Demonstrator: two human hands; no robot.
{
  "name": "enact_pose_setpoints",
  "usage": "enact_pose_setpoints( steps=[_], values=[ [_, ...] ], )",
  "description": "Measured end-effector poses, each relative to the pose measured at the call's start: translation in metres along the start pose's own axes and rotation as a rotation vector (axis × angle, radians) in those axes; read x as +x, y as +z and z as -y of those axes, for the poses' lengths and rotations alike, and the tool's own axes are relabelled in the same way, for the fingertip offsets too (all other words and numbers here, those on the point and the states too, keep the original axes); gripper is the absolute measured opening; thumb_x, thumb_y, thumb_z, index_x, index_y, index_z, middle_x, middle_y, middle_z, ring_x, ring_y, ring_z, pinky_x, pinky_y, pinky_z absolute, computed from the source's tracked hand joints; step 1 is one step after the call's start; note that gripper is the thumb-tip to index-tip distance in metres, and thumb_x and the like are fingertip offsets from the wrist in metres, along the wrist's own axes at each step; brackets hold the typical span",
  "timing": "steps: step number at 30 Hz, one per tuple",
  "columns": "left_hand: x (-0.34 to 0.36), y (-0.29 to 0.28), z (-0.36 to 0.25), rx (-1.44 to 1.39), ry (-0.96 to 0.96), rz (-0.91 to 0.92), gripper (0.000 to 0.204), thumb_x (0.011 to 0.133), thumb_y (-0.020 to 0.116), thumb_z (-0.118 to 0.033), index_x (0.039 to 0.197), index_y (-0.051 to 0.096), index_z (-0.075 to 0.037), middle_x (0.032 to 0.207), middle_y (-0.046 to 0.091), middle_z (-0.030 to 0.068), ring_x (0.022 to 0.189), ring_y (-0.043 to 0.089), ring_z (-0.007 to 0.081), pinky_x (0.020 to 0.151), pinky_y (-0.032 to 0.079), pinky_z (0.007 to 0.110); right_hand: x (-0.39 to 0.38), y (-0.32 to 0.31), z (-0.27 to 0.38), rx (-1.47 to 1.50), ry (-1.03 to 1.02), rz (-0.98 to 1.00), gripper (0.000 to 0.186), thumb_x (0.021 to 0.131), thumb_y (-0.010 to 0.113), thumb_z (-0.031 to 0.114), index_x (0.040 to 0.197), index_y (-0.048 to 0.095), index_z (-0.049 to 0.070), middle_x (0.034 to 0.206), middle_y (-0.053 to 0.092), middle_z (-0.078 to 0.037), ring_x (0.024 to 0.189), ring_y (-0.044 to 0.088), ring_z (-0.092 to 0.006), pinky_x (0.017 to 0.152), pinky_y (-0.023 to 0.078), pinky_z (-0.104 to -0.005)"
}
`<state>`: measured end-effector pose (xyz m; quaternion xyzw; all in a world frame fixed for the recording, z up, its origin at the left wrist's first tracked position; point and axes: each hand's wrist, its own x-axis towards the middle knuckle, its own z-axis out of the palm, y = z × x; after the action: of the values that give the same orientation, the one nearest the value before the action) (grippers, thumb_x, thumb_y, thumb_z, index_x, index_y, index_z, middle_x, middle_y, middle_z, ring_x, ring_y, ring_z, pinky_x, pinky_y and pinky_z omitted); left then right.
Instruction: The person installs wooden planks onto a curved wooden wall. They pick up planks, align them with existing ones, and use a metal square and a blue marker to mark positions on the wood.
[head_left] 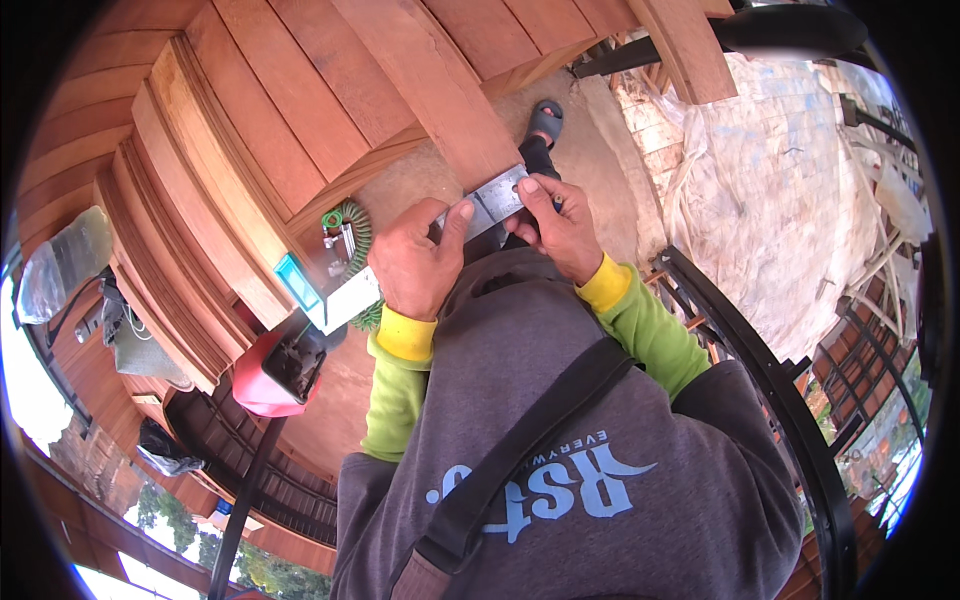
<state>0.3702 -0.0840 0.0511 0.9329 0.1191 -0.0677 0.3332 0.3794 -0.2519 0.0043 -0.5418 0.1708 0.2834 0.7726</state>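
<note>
A silver metal ruler (497,200) with markings lies across the near end of a reddish wooden board (455,120). My left hand (420,262) is closed on the ruler, its thumb pressing the top face. At the other end, my right hand (562,228) pinches the ruler between thumb and fingers. A small dark tip shows among the right fingers; what it belongs to, I cannot make out. Beyond my left hand, a bright white strip (352,300) runs in line with the ruler; my hand hides whether they join.
Stacked wooden boards (285,90) fill the upper left. Beside them are a coiled green hose (355,235), a teal-framed object (298,283) and a red container (268,375). A pale crumpled sheet (745,190) covers the right side, near a black metal rail (770,375).
</note>
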Motion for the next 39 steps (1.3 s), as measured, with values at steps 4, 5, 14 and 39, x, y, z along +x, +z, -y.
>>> enact_pose_setpoints(
  steps=[4, 5, 14, 39],
  values=[
    [0.001, 0.005, 0.005, 0.013, 0.035, -0.021, 0.025, 0.080, 0.073, -0.030, 0.077, 0.069, -0.005, 0.061, 0.062, 0.0102, 0.053, 0.061, 0.0208, 0.051, 0.045, 0.031, 0.001, -0.003, -0.004, -0.029, -0.027, -0.001, 0.031, 0.097, 0.049, 0.031, 0.092, 0.061, 0.004, 0.067, 0.059, -0.002, 0.050, 0.044, -0.0024, 0.042, 0.031, -0.0161],
    [0.002, 0.005, 0.005, 0.021, 0.048, -0.023, 0.024, 0.080, 0.073, -0.029, 0.077, 0.069, -0.005, 0.061, 0.063, 0.0099, 0.053, 0.061, 0.0205, 0.052, 0.046, 0.031, 0.001, -0.003, -0.004, -0.031, -0.027, -0.001, 0.031, 0.097, 0.049, 0.031, 0.092, 0.061, 0.004, 0.067, 0.059, -0.002, 0.050, 0.044, -0.0024, 0.043, 0.031, -0.0161],
    [0.008, 0.011, 0.010, -0.074, 0.068, -0.011, 0.020, 0.080, 0.073, -0.024, 0.084, 0.071, -0.004, 0.072, 0.068, 0.0113, 0.062, 0.065, 0.0184, 0.058, 0.049, 0.028, 0.006, -0.006, -0.006, -0.035, -0.029, -0.012, 0.031, 0.097, 0.050, 0.030, 0.093, 0.062, 0.002, 0.067, 0.059, -0.002, 0.052, 0.045, -0.0027, 0.045, 0.033, -0.0157],
    [0.010, 0.017, 0.014, -0.151, 0.092, 0.009, 0.021, 0.084, 0.070, -0.023, 0.087, 0.071, -0.003, 0.072, 0.068, 0.0111, 0.063, 0.065, 0.0170, 0.060, 0.049, 0.027, 0.011, -0.008, 0.000, -0.140, -0.042, -0.015, 0.028, 0.096, 0.052, 0.027, 0.092, 0.062, 0.001, 0.067, 0.058, -0.002, 0.052, 0.046, -0.0026, 0.046, 0.034, -0.0155]
  ],
)
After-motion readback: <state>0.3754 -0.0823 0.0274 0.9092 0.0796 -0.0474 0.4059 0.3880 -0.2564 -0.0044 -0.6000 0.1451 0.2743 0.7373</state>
